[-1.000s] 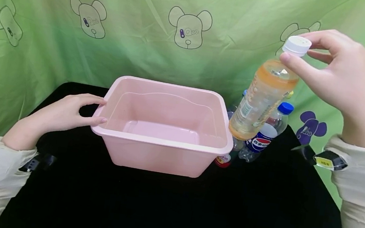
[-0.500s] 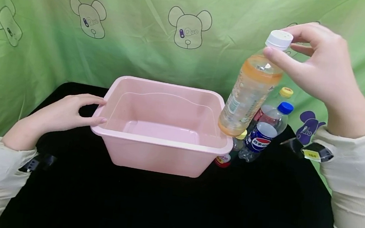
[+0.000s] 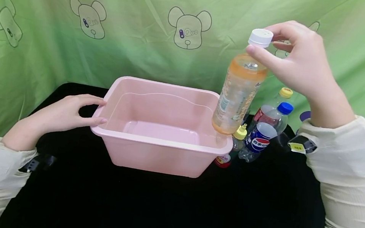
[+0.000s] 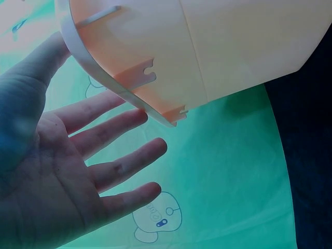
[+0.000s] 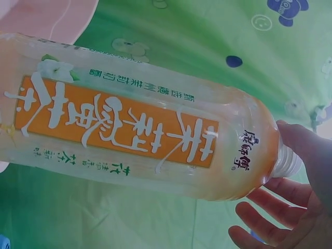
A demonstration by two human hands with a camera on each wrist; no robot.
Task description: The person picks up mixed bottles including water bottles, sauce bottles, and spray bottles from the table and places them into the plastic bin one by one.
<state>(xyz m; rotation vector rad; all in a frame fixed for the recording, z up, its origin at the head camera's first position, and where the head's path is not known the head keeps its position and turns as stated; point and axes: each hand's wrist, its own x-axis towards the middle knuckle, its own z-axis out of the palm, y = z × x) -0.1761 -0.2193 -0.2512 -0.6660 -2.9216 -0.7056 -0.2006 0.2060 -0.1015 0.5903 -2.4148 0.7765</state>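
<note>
My right hand (image 3: 302,60) pinches a drink bottle (image 3: 238,94) by its neck, just below the white cap (image 3: 261,37). The bottle tilts slightly, its base overlapping the right rim of a pink plastic basin (image 3: 159,157) in the head view. Up close, the right wrist view shows a clear tea bottle (image 5: 233,150) with an orange label and Chinese lettering; the right hand's other fingers (image 5: 264,212) spread out below its neck. On the basin's left side, my left hand (image 3: 62,109) touches the rim (image 4: 98,75) with its fingers (image 4: 111,132) spread and fairly straight.
To the basin's right stand a blue-capped Pepsi bottle (image 3: 259,139), a yellow-capped bottle (image 3: 272,102) behind it and a small bottle with a yellow nozzle (image 3: 240,132). A black cloth (image 3: 163,207) covers the table; a green curtain (image 3: 135,54) with bear drawings hangs behind.
My right hand has carried the tea bottle leftward, from over the standing bottles to the basin's right rim. The bottles behind have come into view. The left hand and basin have stayed put.
</note>
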